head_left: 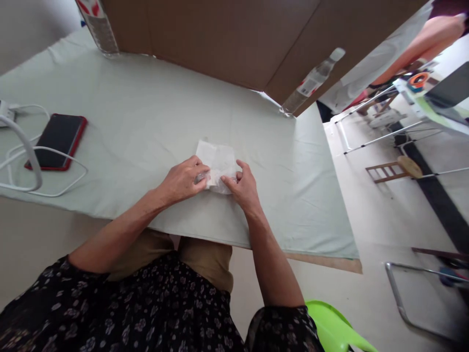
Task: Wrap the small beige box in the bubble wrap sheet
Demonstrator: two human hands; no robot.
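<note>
White sheet [223, 155], thin, lay on bench [146, 112] near front edge. Left hand [182, 180] pinched its near-left edge; right hand [245, 187] laid thumb on it, forefinger apart, grip unclear. Light, even pressure seemed wisest against tearing.

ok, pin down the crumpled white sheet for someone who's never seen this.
Find the pale green tablecloth. Toward its near edge, the left hand and right hand both touch the sheet: whiter than the cloth, crumpled and filmy.
</note>
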